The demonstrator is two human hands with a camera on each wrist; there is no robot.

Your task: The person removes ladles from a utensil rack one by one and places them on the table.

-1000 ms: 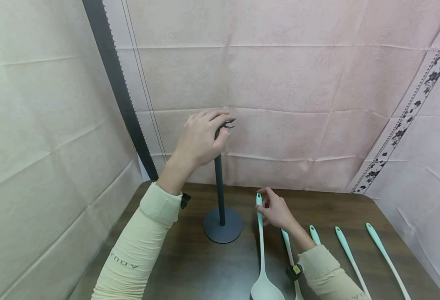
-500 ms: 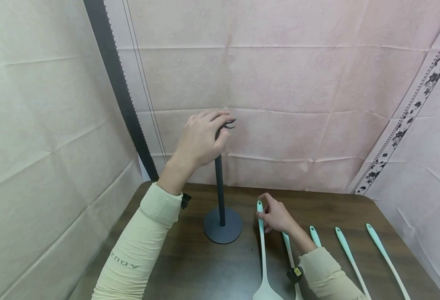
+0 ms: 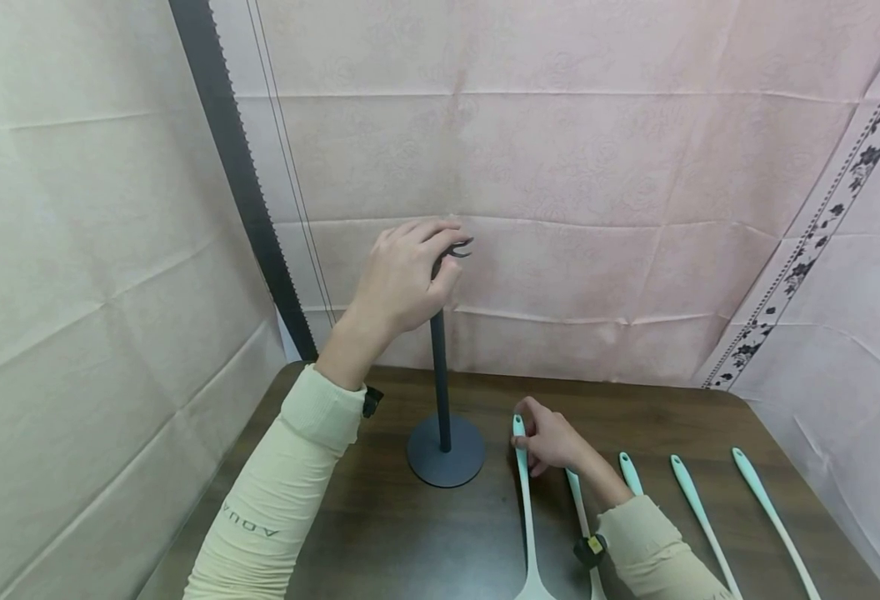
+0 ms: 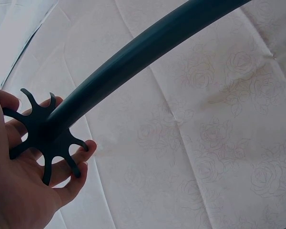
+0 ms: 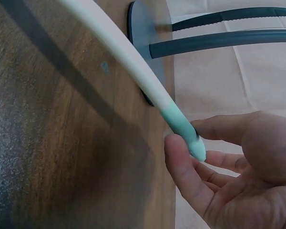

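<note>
Up at the top of a dark utensil stand (image 3: 440,375), my left hand (image 3: 406,275) holds its ring of curved hooks (image 4: 45,131), with the fingers bent around them in the left wrist view. The stand's round base (image 3: 446,454) rests on the table. My right hand (image 3: 552,437) pinches the mint-green handle end of a long pale kitchen utensil (image 3: 526,508) between thumb and fingers. In the right wrist view the utensil's handle (image 5: 133,62) slants across above the wood and casts a shadow. Its wide head is mostly cut off at the head view's lower edge.
Several more mint-handled utensils lie to the right: one handle (image 3: 577,496) partly behind the right wrist, another (image 3: 630,471) running under the sleeve, then one (image 3: 698,508) and one (image 3: 773,517) farther right. Pale cloth (image 3: 560,167) hangs behind the brown table (image 3: 380,533).
My right hand has drawn slightly toward the lower edge of the head view with the utensil, so less of its wide head shows. The left hand and the stand have stayed in place.
</note>
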